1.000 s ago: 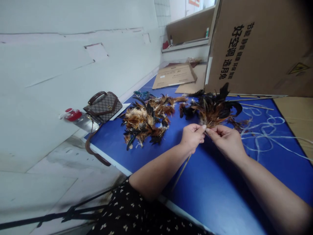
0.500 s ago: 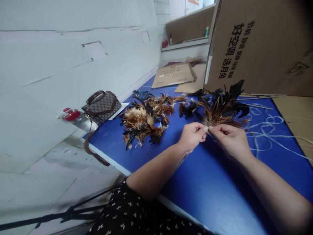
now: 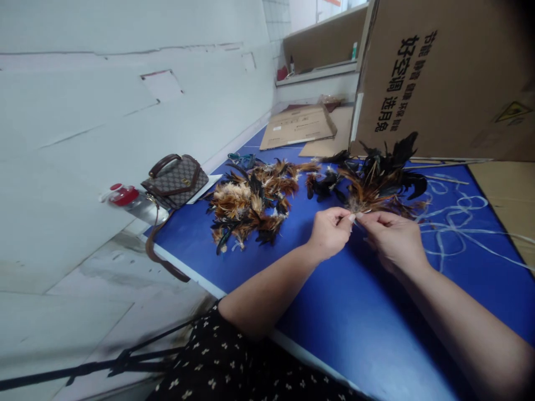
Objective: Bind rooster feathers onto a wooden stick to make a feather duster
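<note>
Between my fingertips is the pale base of a bunch of feathers [image 3: 378,186], black and rusty brown, fanning away from me above the blue table [image 3: 334,323]. My left hand [image 3: 332,231] pinches the base from the left, thumb against fingers. From the right, my right hand [image 3: 395,239] pinches at the same spot, its thumb and forefinger meeting the left thumb. Whatever thin binding may lie between the fingertips is too small to make out. To the left spreads a loose pile of brown, cream and black feathers [image 3: 251,206]. Dark feathers [image 3: 326,184] lie just behind my left hand.
Clear plastic string [image 3: 455,225] lies in loops on the right. A patterned handbag [image 3: 175,181] and a red-capped bottle [image 3: 129,200] stand at the left edge by the wall. Behind are flat cardboard pieces [image 3: 296,128] and a large upright cardboard sheet [image 3: 451,78].
Both hands keep their pinch on the feather bunch, with only a slight shift of the fingers. The view has moved a little.
</note>
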The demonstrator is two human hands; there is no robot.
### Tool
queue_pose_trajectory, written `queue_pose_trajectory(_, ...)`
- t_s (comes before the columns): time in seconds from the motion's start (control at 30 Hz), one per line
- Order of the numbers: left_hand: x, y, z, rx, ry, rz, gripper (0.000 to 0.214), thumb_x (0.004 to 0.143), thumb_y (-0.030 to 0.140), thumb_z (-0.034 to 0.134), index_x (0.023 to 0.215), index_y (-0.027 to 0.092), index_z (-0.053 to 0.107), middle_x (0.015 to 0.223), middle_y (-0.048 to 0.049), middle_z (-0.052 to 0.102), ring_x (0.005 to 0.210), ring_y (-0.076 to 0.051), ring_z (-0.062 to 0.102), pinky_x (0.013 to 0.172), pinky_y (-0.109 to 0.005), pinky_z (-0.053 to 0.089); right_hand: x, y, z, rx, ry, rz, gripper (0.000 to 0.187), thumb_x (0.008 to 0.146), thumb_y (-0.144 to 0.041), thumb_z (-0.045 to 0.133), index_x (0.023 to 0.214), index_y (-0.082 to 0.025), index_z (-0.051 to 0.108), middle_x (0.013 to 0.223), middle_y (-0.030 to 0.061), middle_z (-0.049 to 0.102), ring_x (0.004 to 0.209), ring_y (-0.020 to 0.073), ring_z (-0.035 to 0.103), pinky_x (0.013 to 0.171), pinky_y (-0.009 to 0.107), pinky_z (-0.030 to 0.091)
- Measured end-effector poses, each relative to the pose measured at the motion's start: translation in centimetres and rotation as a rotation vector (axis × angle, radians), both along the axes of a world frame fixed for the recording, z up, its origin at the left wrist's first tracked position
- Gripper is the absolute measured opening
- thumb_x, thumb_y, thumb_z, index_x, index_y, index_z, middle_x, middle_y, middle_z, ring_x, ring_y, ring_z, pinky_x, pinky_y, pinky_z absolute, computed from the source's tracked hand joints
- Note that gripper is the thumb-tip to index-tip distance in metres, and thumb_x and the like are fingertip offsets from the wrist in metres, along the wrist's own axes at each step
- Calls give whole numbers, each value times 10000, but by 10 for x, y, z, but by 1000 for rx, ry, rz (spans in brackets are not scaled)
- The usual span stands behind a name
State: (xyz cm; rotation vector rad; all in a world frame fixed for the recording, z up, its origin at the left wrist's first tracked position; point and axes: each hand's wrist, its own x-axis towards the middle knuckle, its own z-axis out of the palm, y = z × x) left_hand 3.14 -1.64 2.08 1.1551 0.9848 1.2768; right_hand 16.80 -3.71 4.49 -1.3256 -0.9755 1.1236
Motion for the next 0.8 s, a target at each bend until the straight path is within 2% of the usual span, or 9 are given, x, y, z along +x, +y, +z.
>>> queue_pose_trajectory(0.07,0,1,0,-6,11,3,291,845,422,790,838,150,688,631,25,585,580,-87,505,583,-253,414,0,-1,1,5,-55,-6,532,642,-646,955,731,-179,717,534,-38,478,459,87,320,410,254,201)
queue_pose_trajectory(0.13,-1,2,0,-10,28,19,237,865,371,766,834,149,689,635,24,589,585,-87,504,595,-252,420,3,-3,4,75,-173,37,503,731,-658,887,744,-178,738,572,-17,521,490,100,359,436,259,246)
queue_pose_trajectory(0.3,-3,8,-7,-32,169,70,115,911,242,703,864,138,709,692,-1,649,594,-95,537,611,-253,433,21,-5,13,335,-600,386,468,954,-599,659,710,-203,713,624,16,590,562,143,489,536,277,370)
queue_pose_trajectory(0.4,1,7,-18,15,320,56,86,932,199,675,897,139,726,769,-30,705,663,-121,608,666,-265,476,38,2,18,426,-792,540,383,1010,-504,593,816,-221,763,755,50,728,651,195,638,628,307,475)
queue_pose_trajectory(0.47,6,2,-23,96,442,11,91,943,174,649,907,152,730,821,-44,727,729,-144,645,723,-280,508,49,12,24,463,-921,647,328,1019,-434,577,915,-227,809,891,73,796,775,232,721,738,333,532)
queue_pose_trajectory(0.53,12,-7,-24,207,580,-38,114,944,159,635,858,164,710,847,-59,726,795,-171,661,795,-306,533,60,24,34,469,-1075,752,306,1014,-373,571,946,-230,834,946,80,811,857,249,747,803,341,542)
queue_pose_trajectory(0.67,20,-28,-19,407,730,-133,170,959,170,613,797,186,664,873,-96,710,894,-226,661,916,-370,549,68,46,54,407,-1352,900,255,950,-228,606,885,-258,852,973,49,813,868,222,736,798,307,505)
queue_pose_trajectory(0.8,15,-42,-17,490,691,-187,123,958,176,614,854,202,672,918,-111,703,923,-250,662,947,-399,549,63,62,55,288,-1334,1012,251,872,-157,668,844,-300,872,907,0,819,796,186,721,732,275,458)
